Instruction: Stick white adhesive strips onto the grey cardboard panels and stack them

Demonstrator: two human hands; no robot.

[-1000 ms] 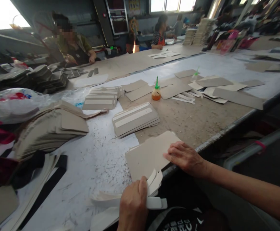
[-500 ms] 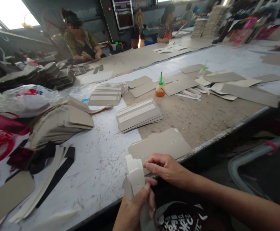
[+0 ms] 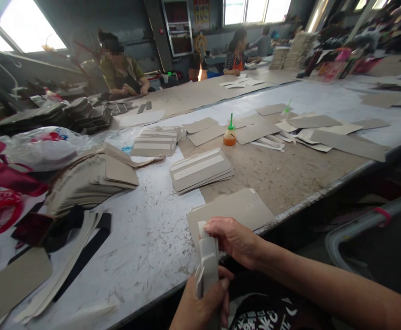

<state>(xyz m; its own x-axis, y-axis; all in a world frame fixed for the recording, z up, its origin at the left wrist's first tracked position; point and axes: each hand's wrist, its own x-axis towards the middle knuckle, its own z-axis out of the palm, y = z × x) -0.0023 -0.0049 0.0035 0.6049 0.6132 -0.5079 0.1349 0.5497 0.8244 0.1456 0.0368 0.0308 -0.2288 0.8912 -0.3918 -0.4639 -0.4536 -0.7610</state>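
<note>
My left hand (image 3: 207,305) is closed around a bundle of pale grey-white strips (image 3: 208,256), held upright at the table's front edge. At the top of the bundle, my right hand (image 3: 235,240) pinches the end of one strip between thumb and fingers. Just beyond my hands lie flat grey-beige card pieces (image 3: 238,206) with rounded corners. Behind those is a small stack of cards (image 3: 202,169), the top one carrying two whitish strips along its length.
A squeeze bottle (image 3: 230,136) with a green nozzle and orange liquid stands mid-table. Fanned card stacks (image 3: 93,183), long loose strips (image 3: 63,266) and plastic bags (image 3: 38,146) lie to the left. Loose cards (image 3: 348,142) spread at right. Two co-workers sit across the table.
My right hand has moved from beside the bundle onto its top and now grips a strip's end. The bundle has shifted slightly right with my left hand. The view has tilted slightly upward.
</note>
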